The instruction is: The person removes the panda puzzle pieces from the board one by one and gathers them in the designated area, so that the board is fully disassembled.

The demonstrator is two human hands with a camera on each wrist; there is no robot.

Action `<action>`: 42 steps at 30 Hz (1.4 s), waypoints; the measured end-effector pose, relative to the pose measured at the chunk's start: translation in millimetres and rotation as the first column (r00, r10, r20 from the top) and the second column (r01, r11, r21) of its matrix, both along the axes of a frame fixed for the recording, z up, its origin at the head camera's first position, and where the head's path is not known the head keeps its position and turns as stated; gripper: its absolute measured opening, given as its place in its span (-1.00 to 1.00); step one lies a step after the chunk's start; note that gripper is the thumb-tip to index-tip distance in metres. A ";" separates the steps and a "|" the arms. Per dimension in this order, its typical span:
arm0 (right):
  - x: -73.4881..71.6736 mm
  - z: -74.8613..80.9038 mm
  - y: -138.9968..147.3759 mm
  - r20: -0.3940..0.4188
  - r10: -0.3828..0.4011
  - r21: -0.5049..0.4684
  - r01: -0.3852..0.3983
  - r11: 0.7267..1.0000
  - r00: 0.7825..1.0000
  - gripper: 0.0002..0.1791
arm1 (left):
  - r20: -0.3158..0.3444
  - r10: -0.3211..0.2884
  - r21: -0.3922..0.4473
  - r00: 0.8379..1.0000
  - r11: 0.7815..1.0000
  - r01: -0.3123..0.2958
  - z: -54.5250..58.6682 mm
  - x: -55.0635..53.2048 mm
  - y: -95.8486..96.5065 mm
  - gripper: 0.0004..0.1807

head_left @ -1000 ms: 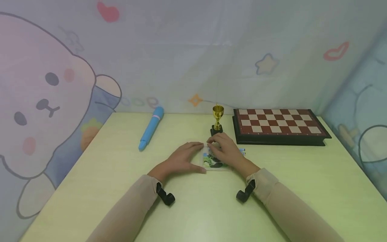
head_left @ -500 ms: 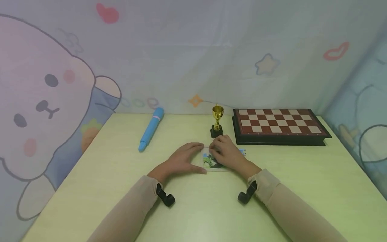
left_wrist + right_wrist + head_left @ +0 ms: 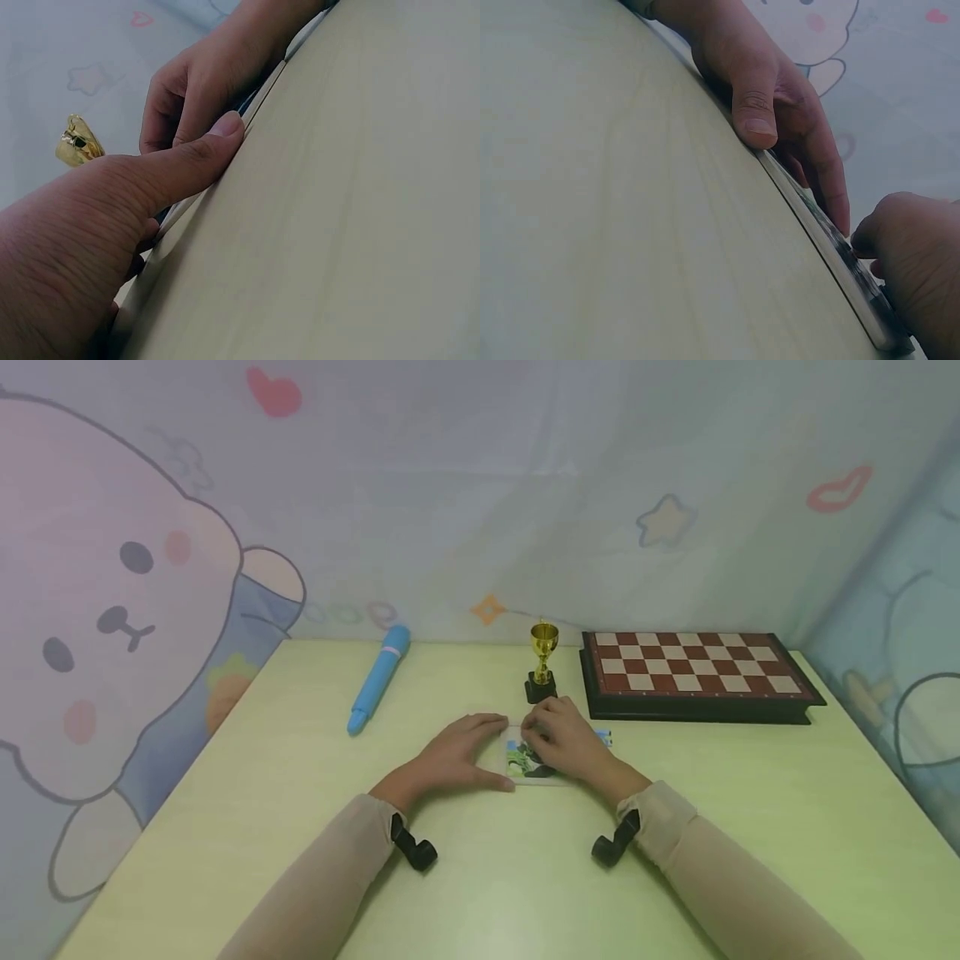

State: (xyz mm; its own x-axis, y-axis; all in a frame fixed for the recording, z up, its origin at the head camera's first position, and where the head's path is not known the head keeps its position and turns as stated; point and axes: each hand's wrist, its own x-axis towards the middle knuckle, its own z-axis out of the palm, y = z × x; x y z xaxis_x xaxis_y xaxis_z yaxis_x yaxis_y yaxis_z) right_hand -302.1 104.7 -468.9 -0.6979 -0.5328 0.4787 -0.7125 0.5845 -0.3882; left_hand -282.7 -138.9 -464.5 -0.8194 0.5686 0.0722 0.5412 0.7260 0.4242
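A small flat jigsaw puzzle (image 3: 528,764) with a pale border and a green, black and blue picture lies on the table. My left hand (image 3: 453,756) spans its left end, thumb at the near edge and fingertips at the far corner. In the left wrist view the thumb (image 3: 225,126) presses on the edge. My right hand (image 3: 567,739) is over the picture, fingers curled and fingertips drawn together close on its upper part. I cannot tell whether a piece is between them. A blue puzzle piece (image 3: 603,737) shows just past the right wrist.
A small gold trophy cup (image 3: 543,652) on a black base stands right behind the right hand. A chessboard box (image 3: 697,677) in dark red and white lies at the back right. At the back left is a blue toy microphone (image 3: 378,681). A printed cloth (image 3: 450,510) hangs behind the table.
My right hand's fingers have drawn in closer together and the hand has shifted slightly toward me and right. My left hand keeps its place at the puzzle's left end.
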 end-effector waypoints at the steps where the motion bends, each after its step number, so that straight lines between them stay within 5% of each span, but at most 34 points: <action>1: 0.4 -0.9 -0.1 0.010 -0.003 0.001 0.003 1.000 1.000 -0.93 | 0.004 0.000 -0.001 1.000 1.000 0.000 -0.1 0.9 -0.1 0.22; 42: 4.1 5.2 0.7 0.059 0.012 -0.023 -0.011 1.000 0.998 -0.94 | -0.003 -0.006 0.004 1.000 1.000 0.006 2.3 1.3 0.6 0.19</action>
